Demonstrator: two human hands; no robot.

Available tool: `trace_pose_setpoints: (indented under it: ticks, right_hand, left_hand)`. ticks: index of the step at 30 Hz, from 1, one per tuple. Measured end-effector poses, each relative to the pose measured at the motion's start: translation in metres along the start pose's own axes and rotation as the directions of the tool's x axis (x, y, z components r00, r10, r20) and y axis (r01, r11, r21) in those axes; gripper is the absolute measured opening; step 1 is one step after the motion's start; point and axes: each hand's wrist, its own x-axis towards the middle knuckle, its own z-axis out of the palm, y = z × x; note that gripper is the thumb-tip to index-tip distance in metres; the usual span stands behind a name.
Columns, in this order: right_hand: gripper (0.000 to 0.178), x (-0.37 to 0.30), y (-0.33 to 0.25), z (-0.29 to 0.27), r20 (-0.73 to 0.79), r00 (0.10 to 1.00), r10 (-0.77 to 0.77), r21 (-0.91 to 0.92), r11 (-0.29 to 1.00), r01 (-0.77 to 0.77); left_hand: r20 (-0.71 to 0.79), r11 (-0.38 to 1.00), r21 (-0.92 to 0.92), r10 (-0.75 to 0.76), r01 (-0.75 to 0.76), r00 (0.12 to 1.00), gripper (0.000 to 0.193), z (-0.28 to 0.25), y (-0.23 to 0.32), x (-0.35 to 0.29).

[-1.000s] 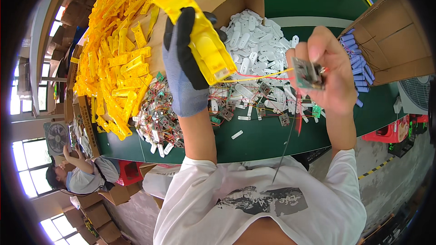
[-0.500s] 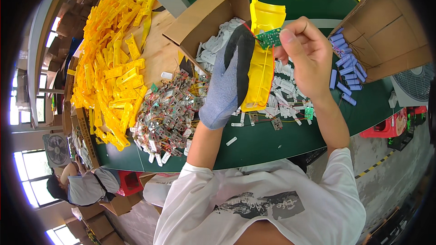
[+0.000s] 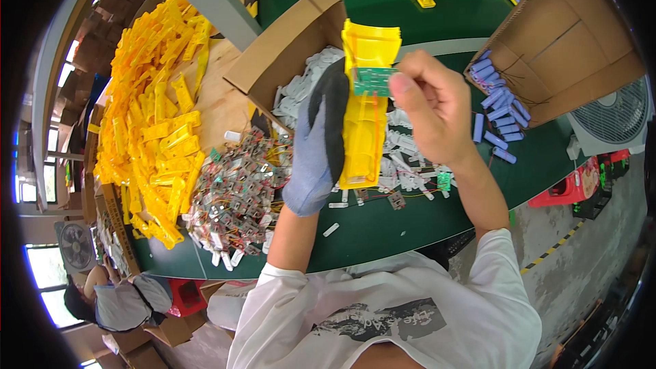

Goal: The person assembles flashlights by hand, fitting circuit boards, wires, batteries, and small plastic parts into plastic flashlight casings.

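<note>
My left hand (image 3: 316, 140), in a grey-blue glove with black palm coating, is closed around the left side of a long yellow plastic housing (image 3: 362, 143). The housing stands nearly upright in the picture, its hollow inside showing. Across its upper part lies a small green circuit board (image 3: 372, 81), with a thin wire running down the housing below it. My bare right hand (image 3: 434, 106) pinches the board's right end between thumb and fingers. Below the hands, white plastic pieces (image 3: 403, 164) and loose circuit boards with wires (image 3: 236, 191) are spread on the green table.
A heap of yellow housings (image 3: 150, 123) covers the left. An open cardboard box (image 3: 273, 55) holds white parts. At right, purple battery cells (image 3: 502, 106) spill from a tilted box (image 3: 574, 34). A fan (image 3: 608, 116) stands beyond it. Another person (image 3: 123, 294) sits at far left.
The board has turned from a tilt to lie flatter across the housing. The housing has straightened more upright. Both hands sit a little further left and lower in the picture.
</note>
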Motion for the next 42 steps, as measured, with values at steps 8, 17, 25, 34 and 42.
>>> trace_pose_setpoints:
  ticks: [8,17,25,34,42]
  right_hand:
    - [0.024,0.001,0.002,0.001,-0.036,0.999,0.038,-0.022,0.999,-0.039]
    - [0.030,-0.002,0.008,0.002,-0.068,0.997,0.024,-0.100,0.995,-0.030]
    - [0.030,-0.001,0.009,0.007,-0.022,0.998,0.053,-0.049,0.997,-0.054]
    - [0.022,-0.008,0.002,0.014,0.006,1.000,-0.004,-0.199,0.980,0.005]
    - [0.024,-0.011,0.007,0.021,-0.080,0.996,-0.043,-0.150,0.988,0.031]
  left_hand:
    - [0.032,0.998,-0.063,0.018,-0.016,0.999,0.040,0.001,0.005,0.000]
    - [-0.021,0.986,0.152,0.076,-0.072,0.997,0.037,0.000,0.008,-0.001]
    - [-0.030,0.997,-0.080,0.001,-0.003,1.000,0.030,0.007,0.006,0.002]
    - [-0.122,0.998,-0.066,-0.005,-0.003,0.993,0.033,0.006,0.007,-0.006]
    - [-0.043,0.995,0.091,0.045,-0.041,0.998,0.032,0.001,0.028,-0.005]
